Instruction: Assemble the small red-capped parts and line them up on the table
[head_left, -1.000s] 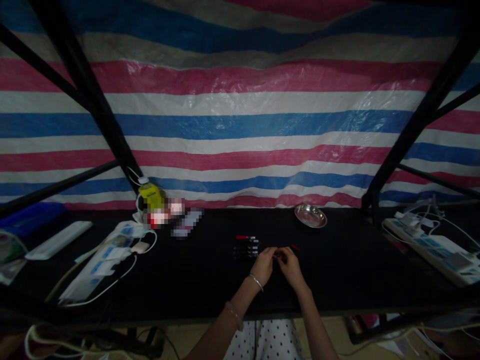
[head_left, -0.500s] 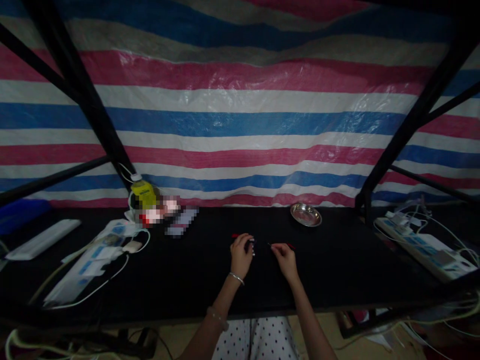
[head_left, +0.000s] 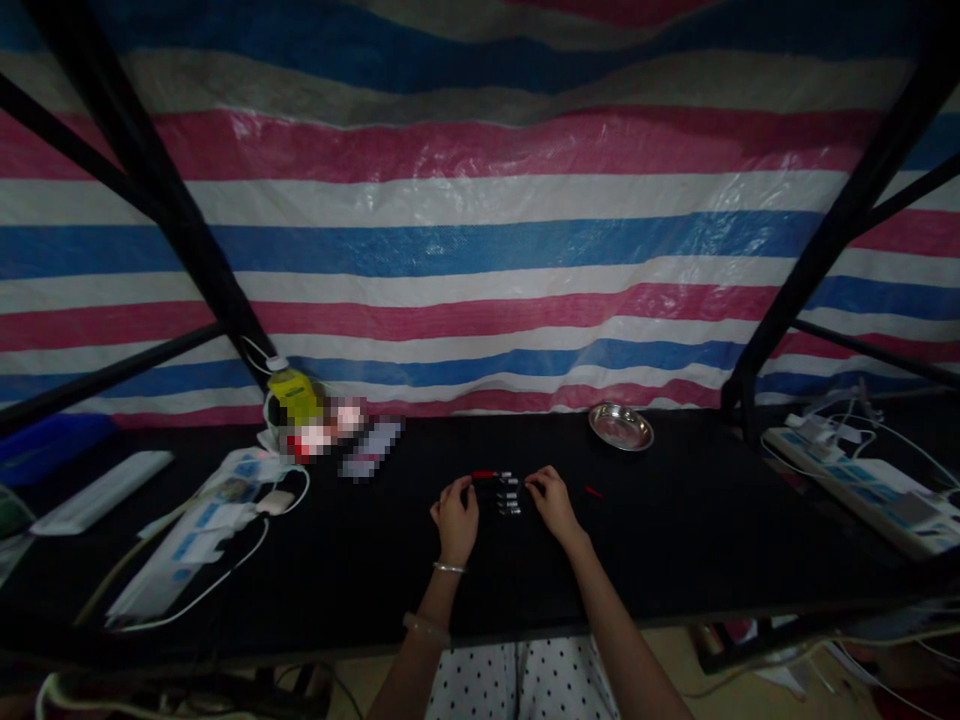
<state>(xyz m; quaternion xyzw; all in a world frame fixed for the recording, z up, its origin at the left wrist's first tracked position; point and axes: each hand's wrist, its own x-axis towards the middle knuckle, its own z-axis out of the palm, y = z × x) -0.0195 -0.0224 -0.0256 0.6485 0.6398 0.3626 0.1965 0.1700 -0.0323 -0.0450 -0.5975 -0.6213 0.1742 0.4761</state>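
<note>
On the black table, several slim dark rods with silver ends lie in a row; their exact kind is unclear. A red rod with a silver end lies at the far side of the row. My left hand is at the row's left ends, thumb and fingers pinched together; whatever is in them is hidden. My right hand is just right of the silver ends, also pinched, its fingertips at something too small to name. A small thin red piece lies apart, right of my right hand.
A shiny round metal dish stands at the back. A yellow bottle, a blurred flat item and a power strip with cables are on the left. Another power strip lies on the right. Striped sheeting hangs behind.
My left hand has moved left, uncovering the row of rods. My right hand has shifted a little left and up, leaving the small red piece in plain sight. The view has tilted slightly.
</note>
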